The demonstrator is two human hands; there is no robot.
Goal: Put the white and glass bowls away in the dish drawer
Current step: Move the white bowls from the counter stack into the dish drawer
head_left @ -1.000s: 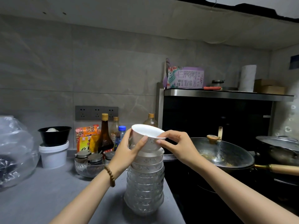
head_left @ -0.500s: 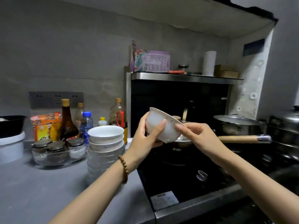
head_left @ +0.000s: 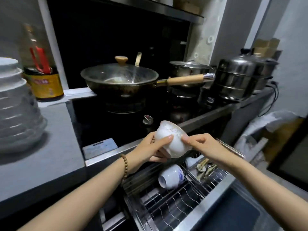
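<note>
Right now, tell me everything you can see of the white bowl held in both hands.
The white bowl looks like glazed ceramic, with a fine speckled band and thin gold-looking line at its rim. It is tipped on its side, mouth facing up and away from the camera. The left hand grips its side and base; the right hand pinches its rim. It hangs above the open dish drawer, touching nothing else.

A: that bowl (head_left: 171,140) looks like glazed ceramic, glossy white w/ tiny speckles near the rim; drawer rack (head_left: 176,202) is thin shiny metal wire, right?

B: yep, chrome-ish; the bowl (head_left: 171,178) lying in it is glossy white too w/ blue print; wok (head_left: 120,82) is dark metal, glass lid, smooth pale wood handle (head_left: 185,79) w/ a polished steel cap; steamer (head_left: 240,79) is brushed stainless; countertop (head_left: 55,147) is matt grey, stone-like; wrist beads (head_left: 125,167) look wooden.
</note>
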